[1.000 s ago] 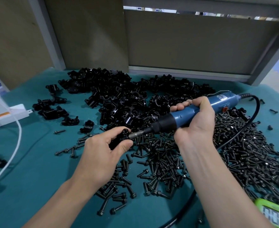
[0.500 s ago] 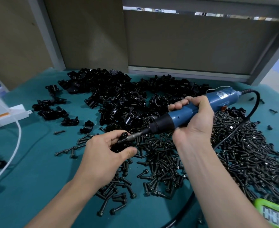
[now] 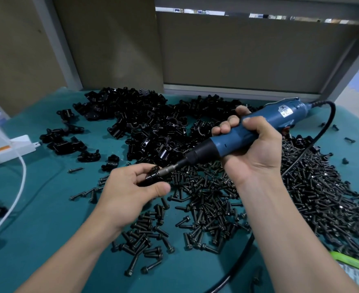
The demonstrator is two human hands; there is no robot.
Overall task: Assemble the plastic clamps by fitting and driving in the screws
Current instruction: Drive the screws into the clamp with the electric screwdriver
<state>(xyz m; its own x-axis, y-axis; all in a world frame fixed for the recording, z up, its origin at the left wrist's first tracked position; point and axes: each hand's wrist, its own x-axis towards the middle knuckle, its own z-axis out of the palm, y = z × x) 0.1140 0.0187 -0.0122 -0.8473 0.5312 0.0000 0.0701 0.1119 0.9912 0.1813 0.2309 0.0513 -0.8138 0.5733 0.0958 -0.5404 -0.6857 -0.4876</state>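
- The teal worktop [image 3: 36, 208] spreads beneath a blue electric screwdriver [image 3: 284, 112].
- A heap of black clamp parts [image 3: 144, 125] lies behind the screwdriver; loose screws [image 3: 301, 187] carpet the worktop below it.
- The right hand [image 3: 257, 149] wraps the screwdriver's barrel, fingers curled tight.
- The left hand [image 3: 127, 187], at the screwdriver's tip, pinches a black clamp [image 3: 151, 177] (largely hidden by fingers) against the bit.

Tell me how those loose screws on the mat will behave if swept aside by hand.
The screws lie loose on their sides, so a push would probably scatter them, not move them as a clump. Their flanged heads likely make them roll in curves. They look like metal: stiff, probably heavy for their size.
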